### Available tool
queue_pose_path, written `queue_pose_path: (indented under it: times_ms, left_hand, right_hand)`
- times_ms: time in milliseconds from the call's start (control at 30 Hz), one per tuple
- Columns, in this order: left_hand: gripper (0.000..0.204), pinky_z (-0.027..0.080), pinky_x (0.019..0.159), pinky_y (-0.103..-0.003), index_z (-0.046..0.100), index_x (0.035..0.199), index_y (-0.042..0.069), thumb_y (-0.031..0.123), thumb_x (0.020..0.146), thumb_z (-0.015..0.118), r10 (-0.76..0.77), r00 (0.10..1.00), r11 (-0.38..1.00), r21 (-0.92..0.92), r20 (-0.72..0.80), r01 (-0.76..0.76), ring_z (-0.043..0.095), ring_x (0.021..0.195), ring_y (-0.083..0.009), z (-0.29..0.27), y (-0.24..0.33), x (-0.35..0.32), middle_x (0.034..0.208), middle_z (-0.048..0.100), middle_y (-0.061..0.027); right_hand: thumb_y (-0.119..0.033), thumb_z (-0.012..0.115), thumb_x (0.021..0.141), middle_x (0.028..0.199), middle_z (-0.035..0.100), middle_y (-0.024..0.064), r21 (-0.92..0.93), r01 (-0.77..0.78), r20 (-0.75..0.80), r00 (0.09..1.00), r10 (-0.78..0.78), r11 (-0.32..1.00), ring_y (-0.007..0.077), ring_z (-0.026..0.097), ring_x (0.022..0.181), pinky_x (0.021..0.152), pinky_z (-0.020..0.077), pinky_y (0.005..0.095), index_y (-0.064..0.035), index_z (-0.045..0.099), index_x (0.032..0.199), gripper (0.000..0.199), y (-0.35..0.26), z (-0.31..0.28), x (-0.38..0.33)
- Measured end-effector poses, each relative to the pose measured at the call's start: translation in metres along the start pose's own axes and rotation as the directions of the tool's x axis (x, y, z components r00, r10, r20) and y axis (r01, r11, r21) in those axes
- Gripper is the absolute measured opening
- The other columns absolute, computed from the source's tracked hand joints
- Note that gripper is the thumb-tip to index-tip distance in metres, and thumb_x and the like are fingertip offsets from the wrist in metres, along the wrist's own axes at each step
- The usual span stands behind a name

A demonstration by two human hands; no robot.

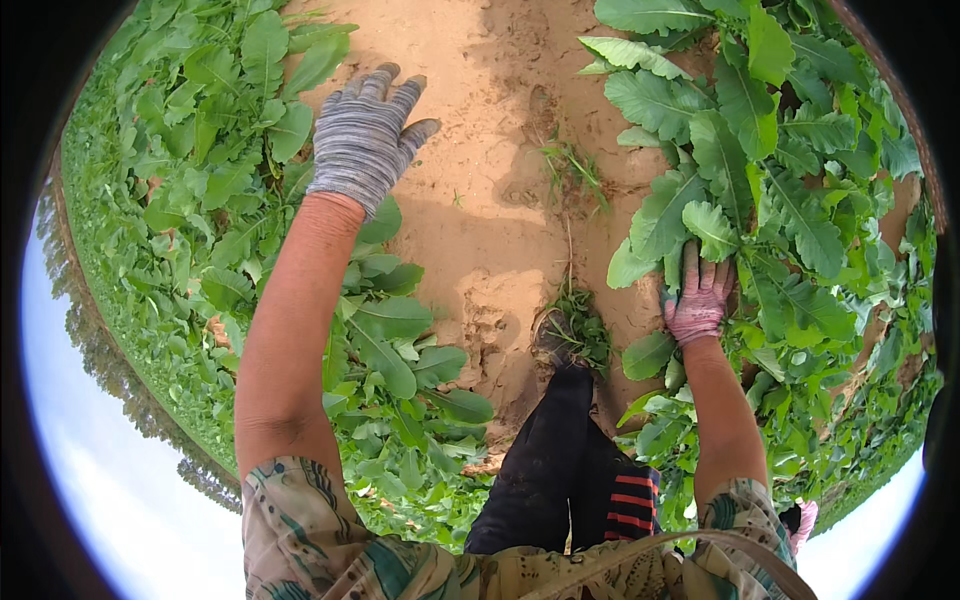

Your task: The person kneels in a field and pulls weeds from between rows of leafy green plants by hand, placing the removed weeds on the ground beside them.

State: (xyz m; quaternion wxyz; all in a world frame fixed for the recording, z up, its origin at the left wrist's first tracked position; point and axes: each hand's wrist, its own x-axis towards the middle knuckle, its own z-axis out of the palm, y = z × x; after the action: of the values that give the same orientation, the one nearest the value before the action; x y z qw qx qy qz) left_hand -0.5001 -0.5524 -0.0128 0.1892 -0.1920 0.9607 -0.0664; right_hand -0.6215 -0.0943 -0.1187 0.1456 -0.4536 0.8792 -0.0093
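A strip of sandy brown soil is bordered along its left edge by a leafy crop row and along its right edge by a lobed-leaf crop plant. The left hand, covered by a grey striped knit glove, is held at the strip's left edge, its fingers loosely spread and its grip released. The right hand, gloved in pink and green, is placed among the lower leaves of the crop plant, just beyond the strip's right edge; its fingertips are partly covered by foliage, so whether a stem is grasped cannot be made out. Between the two rows, a grass tuft is rooted in the soil, and a dark shoe is partly covered by a green weed clump. Black trousers and a camouflage-patterned shirt are worn.
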Motion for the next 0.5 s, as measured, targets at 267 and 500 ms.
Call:
queue_pose_path:
  times_ms: [267,500]
  left_hand:
    - [0.058,0.024,0.114,-0.042,0.039,0.144,0.026,0.049,0.092,0.051,-0.168,0.972,0.906,0.364,-0.164,0.218,0.034,0.137,-0.0274,0.075,-0.090,0.039,0.150,0.036,-0.0077]
    - [0.060,0.027,0.113,-0.041,0.039,0.144,0.020,0.044,0.091,0.055,-0.037,0.961,0.982,0.167,-0.273,0.085,0.034,0.137,-0.0297,0.099,-0.112,0.044,0.149,0.035,-0.0121]
  right_hand:
    - [-0.040,0.067,0.062,0.141,0.033,0.0162,0.028,-0.039,0.040,0.998,0.038,0.999,0.0446,0.028,0.131,0.110,0.0199,0.0599,-0.0181,0.038,0.144,0.090,0.001,0.005,0.001]
    - [-0.049,0.074,0.062,0.142,0.036,0.0097,-0.116,-0.064,0.166,0.983,0.083,0.991,0.0363,0.029,0.132,0.112,0.0219,0.0551,-0.0229,0.044,0.137,0.085,-0.001,0.000,0.002]
